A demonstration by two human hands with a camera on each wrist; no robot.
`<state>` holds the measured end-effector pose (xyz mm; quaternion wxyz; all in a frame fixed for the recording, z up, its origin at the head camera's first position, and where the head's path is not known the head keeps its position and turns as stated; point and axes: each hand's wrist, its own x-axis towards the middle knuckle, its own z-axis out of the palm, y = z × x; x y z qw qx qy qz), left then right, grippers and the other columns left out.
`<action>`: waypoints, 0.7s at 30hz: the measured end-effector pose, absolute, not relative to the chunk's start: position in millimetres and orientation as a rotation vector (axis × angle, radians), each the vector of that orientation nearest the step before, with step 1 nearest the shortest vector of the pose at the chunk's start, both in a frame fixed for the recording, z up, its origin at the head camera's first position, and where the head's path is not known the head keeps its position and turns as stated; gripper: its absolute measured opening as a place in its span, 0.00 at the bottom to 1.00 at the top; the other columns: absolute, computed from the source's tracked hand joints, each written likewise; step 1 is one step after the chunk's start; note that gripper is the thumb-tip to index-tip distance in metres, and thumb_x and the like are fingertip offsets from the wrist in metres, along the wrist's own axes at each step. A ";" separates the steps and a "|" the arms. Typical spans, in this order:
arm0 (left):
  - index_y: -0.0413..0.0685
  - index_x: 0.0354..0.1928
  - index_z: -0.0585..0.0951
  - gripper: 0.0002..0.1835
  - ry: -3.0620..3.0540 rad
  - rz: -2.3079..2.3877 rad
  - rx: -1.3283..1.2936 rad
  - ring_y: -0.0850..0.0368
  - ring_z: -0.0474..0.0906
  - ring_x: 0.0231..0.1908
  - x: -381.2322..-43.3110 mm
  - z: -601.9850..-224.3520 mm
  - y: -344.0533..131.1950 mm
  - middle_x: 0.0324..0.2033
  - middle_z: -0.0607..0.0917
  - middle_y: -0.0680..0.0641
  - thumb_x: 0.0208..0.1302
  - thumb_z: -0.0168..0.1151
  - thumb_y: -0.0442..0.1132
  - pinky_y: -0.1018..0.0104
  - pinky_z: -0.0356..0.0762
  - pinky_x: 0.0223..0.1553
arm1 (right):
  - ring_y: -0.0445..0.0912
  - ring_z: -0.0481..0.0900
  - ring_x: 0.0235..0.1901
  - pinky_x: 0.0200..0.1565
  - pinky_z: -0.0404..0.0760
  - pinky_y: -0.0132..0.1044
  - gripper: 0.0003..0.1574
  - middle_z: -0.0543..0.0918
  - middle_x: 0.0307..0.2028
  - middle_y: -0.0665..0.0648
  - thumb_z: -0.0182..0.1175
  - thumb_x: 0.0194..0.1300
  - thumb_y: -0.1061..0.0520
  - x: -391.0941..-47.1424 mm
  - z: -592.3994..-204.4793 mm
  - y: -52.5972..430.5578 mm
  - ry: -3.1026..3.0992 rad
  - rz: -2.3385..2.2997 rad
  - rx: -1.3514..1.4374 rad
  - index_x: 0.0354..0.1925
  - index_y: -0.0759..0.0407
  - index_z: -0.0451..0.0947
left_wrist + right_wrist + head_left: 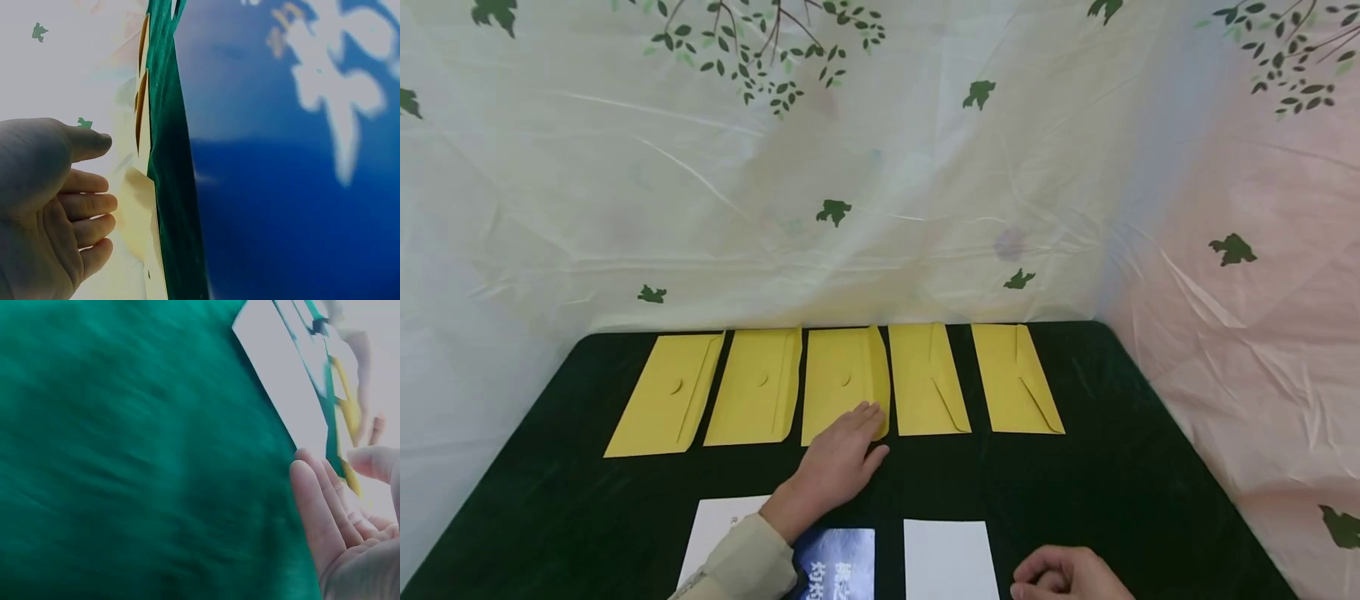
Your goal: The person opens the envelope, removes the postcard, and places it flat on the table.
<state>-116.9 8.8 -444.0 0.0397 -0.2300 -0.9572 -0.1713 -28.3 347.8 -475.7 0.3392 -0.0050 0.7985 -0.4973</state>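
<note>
My left hand is over the lower right corner of the middle yellow envelope, fingers extended along its right-hand flap. In the left wrist view the same hand shows its palm and holds nothing; whether the fingertips touch the paper is hard to tell. Below that arm lies a blue printed card, partly covered by the sleeve. My right hand hovers or rests at the lower right, beside a blank white card. Its fingers are loosely bent around nothing, as the right wrist view confirms.
Two more yellow envelopes lie left of the middle one, and two others to its right. Another white card is partly under the left sleeve. A leaf-patterned curtain borders the dark green tabletop.
</note>
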 end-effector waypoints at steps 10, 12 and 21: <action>0.39 0.67 0.75 0.26 -2.894 -0.465 -0.819 0.48 0.68 0.69 -113.0 -440.5 27.7 0.68 0.74 0.42 0.72 0.62 0.45 0.53 0.67 0.67 | 0.52 0.85 0.29 0.33 0.87 0.44 0.20 0.86 0.32 0.60 0.68 0.66 0.51 -70.9 -408.8 293.8 2.315 -1.483 -0.173 0.46 0.66 0.81; 0.39 0.66 0.76 0.26 -2.890 -0.449 -0.831 0.48 0.68 0.69 -112.5 -440.3 31.6 0.67 0.75 0.42 0.72 0.62 0.45 0.53 0.68 0.66 | 0.52 0.85 0.29 0.32 0.87 0.43 0.19 0.86 0.32 0.60 0.68 0.66 0.51 -80.5 -407.4 284.6 2.361 -1.517 -0.230 0.46 0.66 0.81; 0.44 0.62 0.81 0.20 -2.902 -0.378 -0.898 0.51 0.71 0.67 -111.5 -436.9 53.6 0.64 0.78 0.46 0.69 0.65 0.39 0.57 0.72 0.64 | 0.51 0.86 0.28 0.32 0.87 0.40 0.11 0.87 0.32 0.61 0.68 0.66 0.59 -136.0 -416.6 263.9 2.622 -1.534 -0.282 0.44 0.65 0.83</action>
